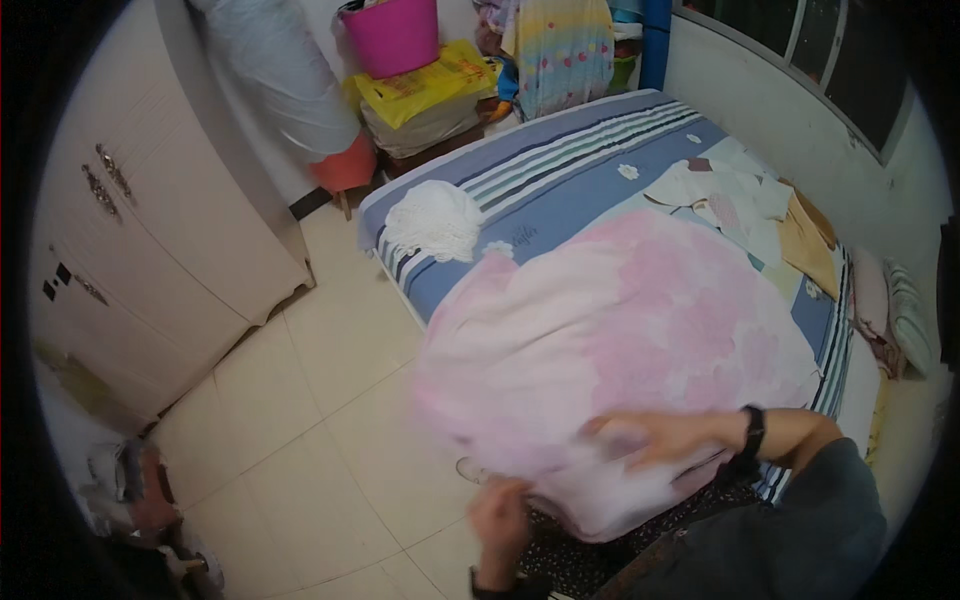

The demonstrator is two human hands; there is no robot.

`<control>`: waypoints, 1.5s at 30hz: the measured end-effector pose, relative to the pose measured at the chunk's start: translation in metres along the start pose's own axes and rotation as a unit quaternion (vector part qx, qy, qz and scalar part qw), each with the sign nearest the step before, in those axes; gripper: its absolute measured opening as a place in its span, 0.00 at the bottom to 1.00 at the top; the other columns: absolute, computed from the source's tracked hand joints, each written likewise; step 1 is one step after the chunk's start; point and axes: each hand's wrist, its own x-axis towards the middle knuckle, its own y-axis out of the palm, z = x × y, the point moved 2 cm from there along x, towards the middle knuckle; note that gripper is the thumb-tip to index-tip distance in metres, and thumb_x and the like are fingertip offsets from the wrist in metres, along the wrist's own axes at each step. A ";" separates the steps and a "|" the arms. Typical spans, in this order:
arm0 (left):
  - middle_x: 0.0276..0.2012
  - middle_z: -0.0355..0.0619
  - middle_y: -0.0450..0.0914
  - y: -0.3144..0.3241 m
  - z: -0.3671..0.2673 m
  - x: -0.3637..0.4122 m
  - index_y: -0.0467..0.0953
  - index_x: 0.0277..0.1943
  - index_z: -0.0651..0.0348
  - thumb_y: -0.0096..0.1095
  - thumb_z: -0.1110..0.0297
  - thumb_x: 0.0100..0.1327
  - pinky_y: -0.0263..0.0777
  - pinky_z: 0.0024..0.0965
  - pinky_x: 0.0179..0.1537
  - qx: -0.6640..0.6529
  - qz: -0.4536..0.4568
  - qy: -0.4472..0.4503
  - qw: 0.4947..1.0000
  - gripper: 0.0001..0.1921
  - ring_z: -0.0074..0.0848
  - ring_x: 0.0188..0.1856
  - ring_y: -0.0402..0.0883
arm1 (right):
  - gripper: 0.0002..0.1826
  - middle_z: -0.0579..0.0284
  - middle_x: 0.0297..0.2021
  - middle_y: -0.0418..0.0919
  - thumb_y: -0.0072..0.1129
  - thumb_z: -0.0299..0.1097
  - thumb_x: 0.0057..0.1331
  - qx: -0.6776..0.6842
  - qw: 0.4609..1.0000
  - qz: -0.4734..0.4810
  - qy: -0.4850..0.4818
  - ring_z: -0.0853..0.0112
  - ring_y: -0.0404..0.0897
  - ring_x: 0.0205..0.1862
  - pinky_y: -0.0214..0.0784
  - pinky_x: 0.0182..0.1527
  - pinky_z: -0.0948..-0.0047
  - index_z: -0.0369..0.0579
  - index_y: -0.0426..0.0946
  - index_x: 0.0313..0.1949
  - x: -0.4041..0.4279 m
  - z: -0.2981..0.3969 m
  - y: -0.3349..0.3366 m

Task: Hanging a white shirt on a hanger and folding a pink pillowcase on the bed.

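A large pink and white cloth [615, 322], like a thin blanket or a sheet, lies spread over the near part of the bed and hangs over its edge. My right hand [652, 441], with a black band at the wrist, rests on the cloth's near part, where the fabric is bunched around the fingers. At the cloth's lower left edge is my left hand [501, 517], its fingers curled. Both hands are blurred, so I cannot tell how firmly either one grips. Part of the near fabric lies against my dark speckled clothing [562, 551].
The bed has a blue striped sheet [555, 206]. A white lacy cloth [435, 221] and a patterned garment with tan parts [731, 202] lie on it. Left stands a pale wardrobe [172, 225] on the tiled floor [337, 450]. Behind are a pink bucket [394, 37] and a yellow bag [420, 82].
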 end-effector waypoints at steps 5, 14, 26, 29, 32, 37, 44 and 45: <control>0.23 0.44 0.73 -0.009 -0.057 0.066 0.74 0.32 0.61 0.55 0.81 0.49 0.64 0.34 0.36 -0.043 0.094 0.098 0.990 0.07 0.36 0.28 0.72 | 0.30 0.46 0.50 0.66 0.57 0.30 0.54 -0.009 0.997 -0.066 0.027 0.62 0.69 0.51 0.62 0.49 0.69 0.43 0.58 0.57 0.071 0.094 0.050; 0.39 0.49 0.73 0.016 -0.161 0.175 0.70 0.46 0.59 0.66 0.68 0.47 0.65 0.36 0.45 -0.029 0.399 0.058 0.915 0.22 0.39 0.42 0.72 | 0.09 0.52 0.30 0.76 0.51 0.31 0.61 0.009 0.945 -0.308 0.107 0.70 0.74 0.28 0.66 0.33 0.74 0.42 0.73 0.39 -0.012 0.205 -0.029; 0.38 0.51 0.77 0.096 -0.063 0.234 0.75 0.38 0.59 0.59 0.79 0.44 0.67 0.39 0.44 0.072 0.507 0.101 0.853 0.14 0.43 0.43 0.73 | 0.14 0.58 0.21 0.71 0.54 0.41 0.60 0.037 0.685 -0.728 -0.008 0.68 0.69 0.24 0.62 0.30 0.70 0.42 0.69 0.25 -0.143 0.338 -0.043; 0.36 0.51 0.78 0.118 -0.032 0.259 0.76 0.38 0.59 0.56 0.77 0.47 0.68 0.39 0.44 0.067 0.442 0.101 0.889 0.12 0.43 0.41 0.74 | 0.15 0.63 0.21 0.63 0.50 0.44 0.63 -0.014 0.589 -0.806 -0.064 0.72 0.62 0.24 0.57 0.29 0.73 0.47 0.63 0.27 -0.155 0.390 -0.050; 0.35 0.53 0.77 0.134 -0.019 0.287 0.75 0.38 0.60 0.54 0.75 0.49 0.67 0.40 0.43 0.081 0.512 0.080 0.852 0.11 0.44 0.41 0.74 | 0.18 0.65 0.19 0.62 0.49 0.47 0.63 -0.063 0.507 -0.851 -0.119 0.74 0.60 0.21 0.53 0.25 0.75 0.47 0.61 0.26 -0.157 0.427 -0.050; 0.28 0.53 0.77 0.165 0.016 0.345 0.74 0.36 0.64 0.51 0.76 0.55 0.68 0.38 0.36 -0.076 0.384 0.026 0.920 0.07 0.39 0.29 0.76 | 0.11 0.65 0.28 0.72 0.47 0.37 0.66 -0.126 0.226 -0.965 0.044 0.79 0.69 0.31 0.62 0.35 0.79 0.41 0.70 0.37 -0.202 0.430 -0.018; 0.35 0.53 0.77 0.152 -0.166 0.535 0.75 0.38 0.62 0.61 0.65 0.49 0.69 0.37 0.40 0.173 0.801 0.297 0.490 0.14 0.44 0.37 0.75 | 0.11 0.65 0.33 0.73 0.50 0.36 0.64 -0.026 0.033 -0.999 0.028 0.76 0.71 0.37 0.64 0.39 0.75 0.41 0.71 0.40 -0.256 0.410 0.027; 0.35 0.53 0.77 0.147 -0.151 0.543 0.75 0.38 0.62 0.61 0.65 0.49 0.69 0.37 0.40 0.173 0.803 0.302 0.484 0.14 0.44 0.37 0.75 | 0.11 0.65 0.33 0.73 0.50 0.36 0.64 -0.025 0.025 -0.999 0.030 0.76 0.71 0.37 0.64 0.39 0.75 0.41 0.71 0.40 -0.255 0.412 0.032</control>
